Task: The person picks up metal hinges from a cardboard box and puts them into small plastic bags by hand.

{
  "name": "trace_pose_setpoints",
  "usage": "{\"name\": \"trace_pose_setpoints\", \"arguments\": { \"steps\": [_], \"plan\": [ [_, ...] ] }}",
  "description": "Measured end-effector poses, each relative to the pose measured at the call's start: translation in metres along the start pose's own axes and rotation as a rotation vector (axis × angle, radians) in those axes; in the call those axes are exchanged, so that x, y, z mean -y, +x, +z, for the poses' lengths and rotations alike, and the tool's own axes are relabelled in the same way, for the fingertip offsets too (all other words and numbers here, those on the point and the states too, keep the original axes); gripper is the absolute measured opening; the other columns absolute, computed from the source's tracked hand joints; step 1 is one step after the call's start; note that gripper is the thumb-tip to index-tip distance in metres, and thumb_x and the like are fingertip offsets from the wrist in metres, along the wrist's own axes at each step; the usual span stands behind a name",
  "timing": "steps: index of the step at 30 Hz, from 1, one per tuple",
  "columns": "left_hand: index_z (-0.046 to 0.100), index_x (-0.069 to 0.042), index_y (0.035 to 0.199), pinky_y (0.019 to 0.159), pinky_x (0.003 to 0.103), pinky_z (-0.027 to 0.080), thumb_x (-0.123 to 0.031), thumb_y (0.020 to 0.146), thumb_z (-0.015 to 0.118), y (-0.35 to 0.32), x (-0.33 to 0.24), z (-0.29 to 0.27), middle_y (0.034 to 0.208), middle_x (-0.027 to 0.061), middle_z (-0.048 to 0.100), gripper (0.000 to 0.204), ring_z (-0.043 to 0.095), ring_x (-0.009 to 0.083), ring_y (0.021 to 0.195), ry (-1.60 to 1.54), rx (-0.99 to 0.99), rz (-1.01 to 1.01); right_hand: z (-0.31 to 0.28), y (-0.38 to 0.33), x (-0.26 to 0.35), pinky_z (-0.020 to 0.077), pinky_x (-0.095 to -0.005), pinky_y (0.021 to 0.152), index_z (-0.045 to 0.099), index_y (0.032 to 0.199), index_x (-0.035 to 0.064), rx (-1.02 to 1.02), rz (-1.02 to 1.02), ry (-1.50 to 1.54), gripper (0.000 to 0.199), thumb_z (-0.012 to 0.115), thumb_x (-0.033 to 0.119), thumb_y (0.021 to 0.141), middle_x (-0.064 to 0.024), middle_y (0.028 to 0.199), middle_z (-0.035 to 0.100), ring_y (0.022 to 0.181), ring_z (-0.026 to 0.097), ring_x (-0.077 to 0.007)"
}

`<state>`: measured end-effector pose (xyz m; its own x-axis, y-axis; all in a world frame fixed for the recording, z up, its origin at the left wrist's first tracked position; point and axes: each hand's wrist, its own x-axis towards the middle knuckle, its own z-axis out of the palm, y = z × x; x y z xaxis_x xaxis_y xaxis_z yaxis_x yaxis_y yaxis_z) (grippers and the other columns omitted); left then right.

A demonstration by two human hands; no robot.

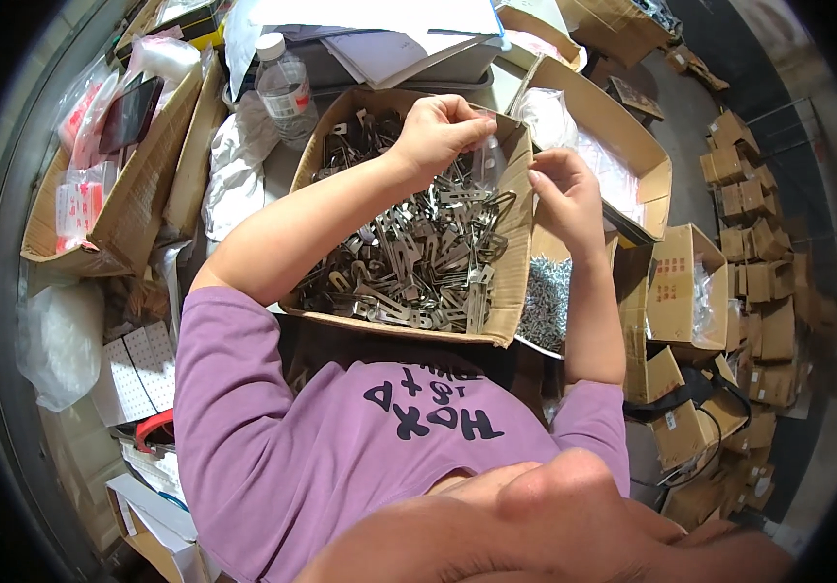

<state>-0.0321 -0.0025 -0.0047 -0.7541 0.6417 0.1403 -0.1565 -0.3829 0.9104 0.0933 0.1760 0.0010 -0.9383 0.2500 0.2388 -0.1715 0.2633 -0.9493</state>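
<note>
A cardboard box point(511, 282) full of flat metal hair clips point(418, 253) stands in front of my body. Over its far right part, my left hand point(443, 136) is closed in a pinch. A small clear plastic bag point(486, 163) hangs just under those fingertips and appears to be held by them. My right hand point(571, 194) is beside the box's right wall, thumb and fingers curled together; what they hold, if anything, is too small to make out. Close to my right forearm, a container of small silvery metal pieces point(546, 296) is partly covered.
A water bottle point(287, 92) and white cloth point(236, 160) are left of the box. Papers point(389, 49) lie beyond it. A box with a phone point(132, 115) stands far left. More open cartons point(647, 194) are at right, with stacked small boxes point(753, 253) on the floor.
</note>
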Motion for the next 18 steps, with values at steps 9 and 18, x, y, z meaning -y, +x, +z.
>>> {"name": "trace_pose_setpoints", "arguments": {
  "steps": [9,18],
  "plan": [
    [0.066,0.005,0.098,0.073,0.023,0.05,-0.007,0.083,0.066,-0.005,0.007,0.007,0.09,0.0084,0.068,0.019,0.062,0.0093,0.08,0.454,0.06,0.016,0.009,-0.003,0.025,0.0426,-0.0222,0.062,0.062,0.1,0.0018,-0.002,-0.15,-0.237,0.021,0.064,0.006,0.079,-0.0046,0.088,0.062,0.07,0.054,-0.0105],
    [0.068,0.0,0.082,0.057,0.027,0.049,-0.011,0.072,0.075,-0.01,0.003,0.01,0.073,0.0095,0.064,0.017,0.062,0.0152,0.063,0.917,0.113,0.315,0.013,-0.006,0.034,0.0453,-0.0353,0.082,0.063,0.098,0.0033,0.117,-0.351,-0.504,0.024,0.065,0.008,0.075,-0.0127,0.096,0.063,0.092,0.058,-0.0273]
  ]
}}
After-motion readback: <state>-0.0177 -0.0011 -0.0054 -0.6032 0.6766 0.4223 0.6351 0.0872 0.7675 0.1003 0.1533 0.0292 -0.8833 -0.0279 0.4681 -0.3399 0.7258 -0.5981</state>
